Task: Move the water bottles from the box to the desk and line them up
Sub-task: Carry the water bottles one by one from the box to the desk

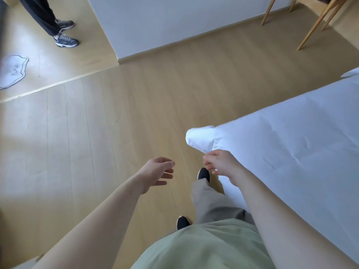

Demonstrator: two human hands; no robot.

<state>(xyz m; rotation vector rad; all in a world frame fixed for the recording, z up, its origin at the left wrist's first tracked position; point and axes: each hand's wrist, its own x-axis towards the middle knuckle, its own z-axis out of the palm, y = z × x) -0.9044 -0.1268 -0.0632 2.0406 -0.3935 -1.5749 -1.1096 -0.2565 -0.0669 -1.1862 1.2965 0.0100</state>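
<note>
No water bottle, box or desk shows in the head view. My left hand [157,173] hangs over the wooden floor with relaxed fingers and holds nothing. My right hand [221,164] hovers beside the corner of the white bed, its fingers loosely curled and empty. Both arms reach forward from the bottom of the frame, over my grey trousers and black shoes.
A white bed [291,144] fills the right side. Another person's legs and sneakers [66,38] stand at the top left. A white wall corner [155,26] juts in at top centre, wooden chair legs [318,20] at top right, a white mat [11,70] at far left.
</note>
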